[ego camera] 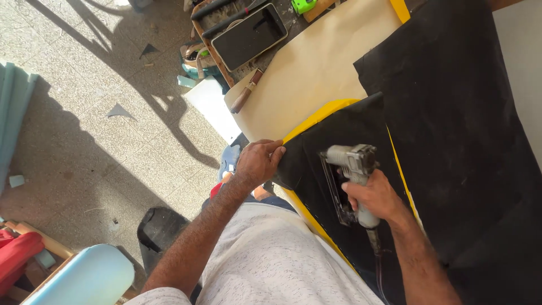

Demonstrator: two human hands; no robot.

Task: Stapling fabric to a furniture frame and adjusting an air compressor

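Note:
My right hand [377, 196] grips a grey pneumatic staple gun [351, 175] with its long magazine lying against black fabric [451, 113] that covers a yellow-edged panel [324, 113]. A hose runs from the gun's handle down past my forearm. At the panel's corner my left hand [258, 162] pinches and pulls the black fabric over the yellow edge. Beige sheet material [316, 62] lies under the panel on the workbench.
A black tray [248, 36], a wooden-handled tool [246, 91] and a green object [304, 5] lie at the bench's far end. Below are a tiled floor with fabric scraps, a light blue cushion [84, 277], a red item [20, 254] and a dark bin [161, 231].

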